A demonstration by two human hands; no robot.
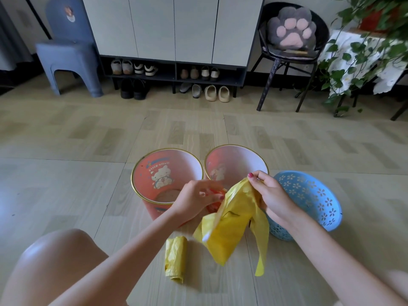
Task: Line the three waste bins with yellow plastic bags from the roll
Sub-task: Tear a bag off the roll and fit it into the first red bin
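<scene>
Three bins stand on the floor in a row: a red cartoon-printed bin [154, 173] at the left, a second red bin [238, 160] in the middle, and a blue perforated basket [313, 195] at the right. None shows a liner. My right hand [271, 195] pinches the top of a loose yellow plastic bag [231, 228] that hangs in front of the middle bin. My left hand [196, 197] touches the bag's upper left edge, fingers bent; its grip is hard to make out. The yellow bag roll [175, 257] lies on the floor below the bag.
My bare knee [55, 261] fills the lower left. A shoe cabinet [174, 40] with shoes under it lines the far wall, between a grey-blue stool [68, 54] and a black chair [291, 51] holding a paw cushion. A leafy plant [362, 51] hangs at the right.
</scene>
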